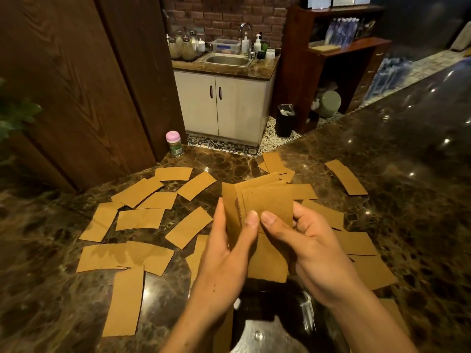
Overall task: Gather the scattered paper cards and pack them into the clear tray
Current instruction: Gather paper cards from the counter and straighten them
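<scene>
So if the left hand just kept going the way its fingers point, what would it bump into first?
The left hand points up and away, already gripping the stack of cards with the right hand. Beyond that stack, it would probably meet the loose cards at the counter's far edge, though depth is hard to judge.

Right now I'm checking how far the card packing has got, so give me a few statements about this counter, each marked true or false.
1. Both the left hand and the right hand grip one stack of brown cards. True.
2. Every card is already gathered. False: many loose cards lie on the marble counter.
3. The clear tray sits near the person, below the hands. True.
4. The pink-lidded bottle lies on its side. False: it stands upright.
5. The held stack rests flat on the counter. False: it is lifted, fanned between the thumbs.
</scene>
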`<state>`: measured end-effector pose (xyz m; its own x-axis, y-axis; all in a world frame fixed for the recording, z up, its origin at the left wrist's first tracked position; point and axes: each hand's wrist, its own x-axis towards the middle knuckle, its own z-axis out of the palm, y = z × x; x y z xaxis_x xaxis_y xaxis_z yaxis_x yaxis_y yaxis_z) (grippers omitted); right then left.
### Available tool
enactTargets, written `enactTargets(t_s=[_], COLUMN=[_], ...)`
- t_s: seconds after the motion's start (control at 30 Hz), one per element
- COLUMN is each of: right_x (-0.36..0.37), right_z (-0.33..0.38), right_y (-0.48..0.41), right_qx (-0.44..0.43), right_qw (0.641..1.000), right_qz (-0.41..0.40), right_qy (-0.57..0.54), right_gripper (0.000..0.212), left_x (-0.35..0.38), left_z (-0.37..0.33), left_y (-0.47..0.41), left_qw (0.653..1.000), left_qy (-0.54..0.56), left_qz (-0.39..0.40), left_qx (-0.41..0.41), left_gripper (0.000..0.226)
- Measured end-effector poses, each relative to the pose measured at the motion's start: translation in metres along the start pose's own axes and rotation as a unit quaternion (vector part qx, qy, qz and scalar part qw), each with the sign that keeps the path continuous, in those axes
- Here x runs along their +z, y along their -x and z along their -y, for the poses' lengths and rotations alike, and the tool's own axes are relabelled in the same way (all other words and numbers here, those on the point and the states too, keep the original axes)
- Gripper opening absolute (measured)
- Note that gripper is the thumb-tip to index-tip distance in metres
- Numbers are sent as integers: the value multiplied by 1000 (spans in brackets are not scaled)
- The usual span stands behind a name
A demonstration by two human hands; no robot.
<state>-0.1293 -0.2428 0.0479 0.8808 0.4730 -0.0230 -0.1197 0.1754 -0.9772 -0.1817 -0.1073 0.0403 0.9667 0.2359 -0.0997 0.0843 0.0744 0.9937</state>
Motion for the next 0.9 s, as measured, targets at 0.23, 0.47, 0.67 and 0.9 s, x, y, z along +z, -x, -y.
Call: enactTargets(t_s=[0.23, 0.47, 0.67, 0.9], right_x=[21, 21, -6, -5], right_z=[-19, -17, -3, 1], right_y=[5, 11, 17, 19], right_qx=[-21, -115, -165, -230], right_qw=[994, 909, 876, 845], right_qz=[-59, -37, 84, 84], right_qy=[94, 400, 446, 475], right_gripper=[38, 73, 140, 88], left_x=[5, 1, -5, -8], left_z=[-2, -9, -21, -14], left_y=[6, 11, 10, 6], left_qw=[971, 971, 964, 941], left_qy=[199, 215, 242, 273], left_qz=[19, 54, 94, 164], left_qx=[-133, -92, -59, -111], left_gripper=[52, 44, 37, 56])
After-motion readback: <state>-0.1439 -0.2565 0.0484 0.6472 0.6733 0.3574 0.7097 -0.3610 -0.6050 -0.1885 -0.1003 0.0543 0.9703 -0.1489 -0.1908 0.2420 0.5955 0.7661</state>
